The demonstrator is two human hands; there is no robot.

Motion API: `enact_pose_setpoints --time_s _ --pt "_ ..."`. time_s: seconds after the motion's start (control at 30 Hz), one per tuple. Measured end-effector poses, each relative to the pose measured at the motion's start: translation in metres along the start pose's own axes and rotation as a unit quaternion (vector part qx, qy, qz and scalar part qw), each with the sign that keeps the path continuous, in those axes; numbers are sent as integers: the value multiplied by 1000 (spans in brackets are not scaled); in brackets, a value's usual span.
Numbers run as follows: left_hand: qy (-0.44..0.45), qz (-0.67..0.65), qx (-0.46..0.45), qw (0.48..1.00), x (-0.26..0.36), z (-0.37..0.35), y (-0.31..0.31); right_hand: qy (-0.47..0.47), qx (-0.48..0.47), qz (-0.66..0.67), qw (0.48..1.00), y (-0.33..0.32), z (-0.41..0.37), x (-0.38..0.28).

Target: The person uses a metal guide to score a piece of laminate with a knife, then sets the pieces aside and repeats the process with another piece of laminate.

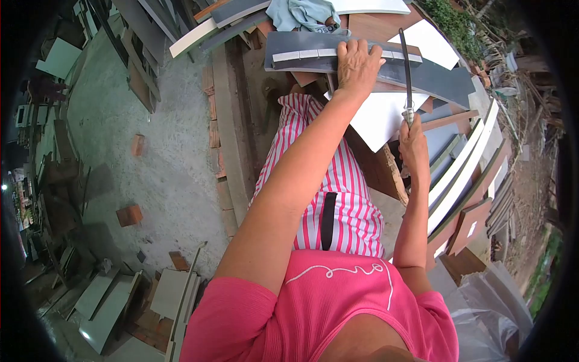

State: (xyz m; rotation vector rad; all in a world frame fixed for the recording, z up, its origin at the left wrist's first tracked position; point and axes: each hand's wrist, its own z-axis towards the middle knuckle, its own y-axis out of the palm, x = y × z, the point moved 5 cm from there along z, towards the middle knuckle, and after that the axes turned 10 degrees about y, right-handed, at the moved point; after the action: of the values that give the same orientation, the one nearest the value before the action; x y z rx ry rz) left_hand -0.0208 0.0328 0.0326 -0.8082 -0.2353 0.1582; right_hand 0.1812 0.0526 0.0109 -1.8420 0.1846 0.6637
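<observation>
My left hand (pixel 357 69) presses down with curled fingers over a narrow pale strip (pixel 304 55). The strip lies along a dark grey board (pixel 443 80) and has thin lines across it. In my right hand (pixel 413 146) is the whitish handle of a tool with a long, narrow dark blade (pixel 406 69). Its blade points away from me and crosses over the right part of the strip, to the right of my left hand. A white panel (pixel 377 123) sticks out beneath the grey board, between my two forearms.
Stacked boards (pixel 464 175) lean at the right, beside plastic sheeting (pixel 482 314). A light blue cloth (pixel 301 13) lies beyond the grey board. Loose bricks (pixel 129 215) sit on the concrete floor (pixel 175 151) at the left, with more panels (pixel 105 301) at lower left.
</observation>
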Motion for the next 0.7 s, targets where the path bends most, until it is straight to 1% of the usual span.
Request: enact_pose_setpoints --time_s 0.07,0.1,0.17,0.3,0.37,0.4,0.47,0.5,0.57,0.7 --pt "2 1 -3 1000 0 0 0 21 -28 33 999 -3 8 -11" --pt "2 1 -2 1000 0 0 0 20 -28 34 999 0 19 -11" --pt "-1 2 1 1000 -1 0 1 -30 4 33 999 6 38 -11" --pt "4 5 2 1000 -1 -1 -3 -18 1 34 999 3 28 -18" --pt "4 2 2 1000 -1 -1 -2 -43 15 22 999 4 17 -7" --pt "4 1 0 1000 -1 -1 -1 -41 15 21 999 6 10 -1" --pt "6 5 10 1000 -1 -1 0 -7 13 12 1000 7 -3 10" --pt "7 4 8 1000 -1 -2 1 -5 14 12 1000 4 -7 5" --pt "8 3 11 1000 -1 -1 1 55 -46 15 997 -2 -14 -8" --pt "3 4 7 1000 -1 0 -1 45 -42 31 998 0 13 -13"
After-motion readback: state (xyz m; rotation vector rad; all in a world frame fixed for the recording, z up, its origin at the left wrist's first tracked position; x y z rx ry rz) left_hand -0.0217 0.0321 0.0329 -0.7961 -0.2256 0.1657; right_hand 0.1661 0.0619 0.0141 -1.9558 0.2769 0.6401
